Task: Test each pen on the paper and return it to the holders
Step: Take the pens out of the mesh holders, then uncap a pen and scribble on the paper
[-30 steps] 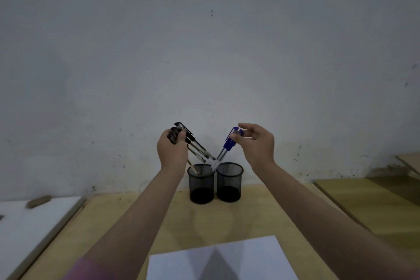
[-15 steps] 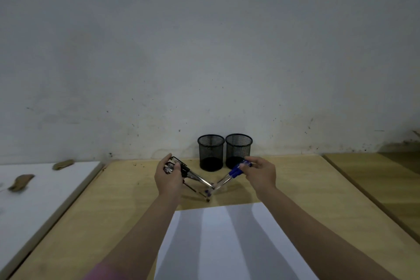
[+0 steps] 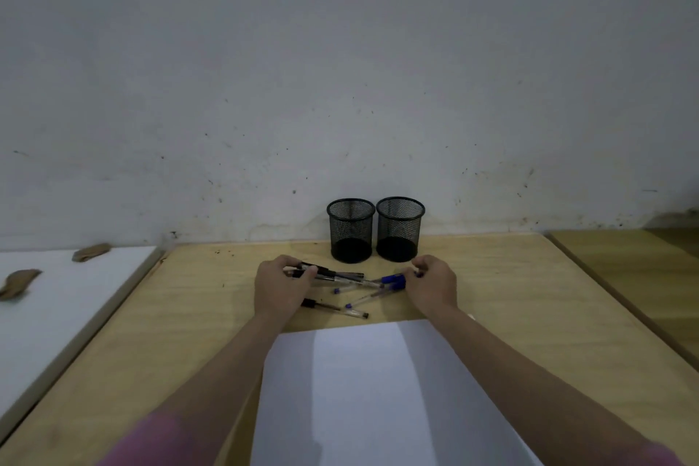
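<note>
Both bundles we've lowered onto the desk [image 3: 529, 299]: left hand [image 3: 281, 286] cups black pens [image 3: 333, 274], right hand [image 3: 431, 286] pinches blue pens [image 3: 391, 280], crossing between.

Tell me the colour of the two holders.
Black mesh holders, seen in the head view.

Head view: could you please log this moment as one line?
black mesh holders empty | pens lying on wooden table | both hands on pens | white paper unmarked

Wooden table [image 3: 510, 287], white board [image 3: 56, 314] bearing two brown scraps [image 3: 90, 252], scuffed wall [image 3: 340, 87]
</note>
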